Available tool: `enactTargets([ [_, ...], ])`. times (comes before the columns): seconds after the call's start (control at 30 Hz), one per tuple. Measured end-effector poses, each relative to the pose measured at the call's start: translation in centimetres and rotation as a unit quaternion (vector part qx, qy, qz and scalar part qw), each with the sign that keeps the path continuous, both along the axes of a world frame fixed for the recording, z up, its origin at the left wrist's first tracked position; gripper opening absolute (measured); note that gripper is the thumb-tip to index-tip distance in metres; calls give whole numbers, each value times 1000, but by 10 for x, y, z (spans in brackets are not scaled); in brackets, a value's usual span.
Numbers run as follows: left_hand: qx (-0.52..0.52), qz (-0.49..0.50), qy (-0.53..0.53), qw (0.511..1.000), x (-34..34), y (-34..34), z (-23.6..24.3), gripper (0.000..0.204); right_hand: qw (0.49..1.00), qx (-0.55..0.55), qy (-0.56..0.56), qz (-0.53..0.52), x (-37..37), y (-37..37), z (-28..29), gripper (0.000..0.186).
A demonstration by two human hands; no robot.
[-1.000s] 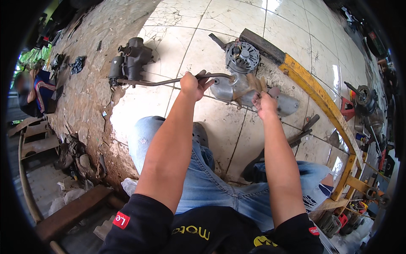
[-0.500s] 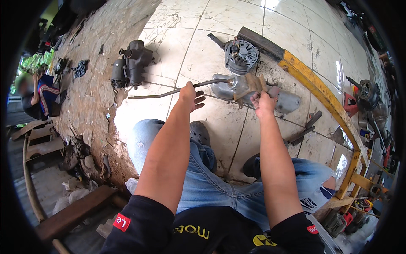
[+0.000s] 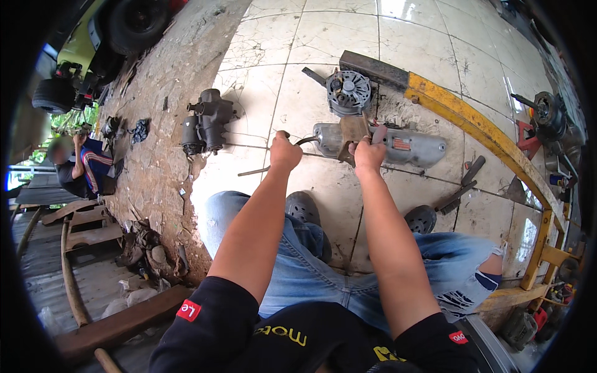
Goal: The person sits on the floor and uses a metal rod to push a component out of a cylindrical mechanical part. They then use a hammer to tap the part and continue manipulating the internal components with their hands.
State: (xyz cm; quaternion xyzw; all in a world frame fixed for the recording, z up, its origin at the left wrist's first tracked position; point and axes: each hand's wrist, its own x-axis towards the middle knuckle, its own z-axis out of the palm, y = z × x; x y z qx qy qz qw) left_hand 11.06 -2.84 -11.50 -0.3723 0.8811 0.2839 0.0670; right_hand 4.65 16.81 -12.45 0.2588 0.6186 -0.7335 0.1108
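Observation:
A silver metal canister (image 3: 415, 147), long and rounded like a muffler, lies on the tiles in front of me. A brown, rusty bracket (image 3: 354, 132) wraps across it, and a thin bent metal pipe (image 3: 254, 171) runs out from its left end. My left hand (image 3: 285, 151) is closed round this pipe. My right hand (image 3: 368, 153) is closed at the bracket's near edge, its fingertips partly hidden. Just above that hand is a dull reddish-brown piece (image 3: 378, 134) whose kind I cannot make out. An alternator (image 3: 348, 92) sits just beyond the canister.
Dark cast metal parts (image 3: 208, 121) stand at the floor's left edge. A yellow metal frame (image 3: 479, 129) curves along the right. Dark bars (image 3: 461, 186) lie by my right shoe. Another person (image 3: 78, 165) sits at far left, near a vehicle's wheel (image 3: 138, 23).
My left hand has closed round the pipe, whose free end has swung lower. My right hand has moved left along the canister and closed at the bracket. The whole view has shifted.

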Motion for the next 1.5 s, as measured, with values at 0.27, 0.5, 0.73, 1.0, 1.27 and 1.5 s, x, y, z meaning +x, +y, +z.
enactTargets([
  [0.27, -40, -100, -122, 987, -3, 29, 0, 44, 999, 27, 19, 24, 8, 2, 7, 20],
  [0.5, 3, -124, -67, 990, -2, 42, -43, 28, 995, 72, 37, 57, 10, 21, 5, 26],
  [0.73, 34, -146, -89, 985, -2, 46, -41, 29, 977, 140, 29, 156, 6, 42, 2, 30],
  [1.0, 49, -107, -114, 986, 9, 32, -65, 24, 962, 156, 18, 224, 11, 45, 21, 26],
  [1.27, 21, -115, -66, 991, 12, 41, -58, 13, 955, 171, 51, 239, -6, 34, 50, 30],
  [1.5, 24, -152, 4, 988, -9, 59, -39, 15, 905, 338, 64, 249, -34, 70, 24, 32],
])
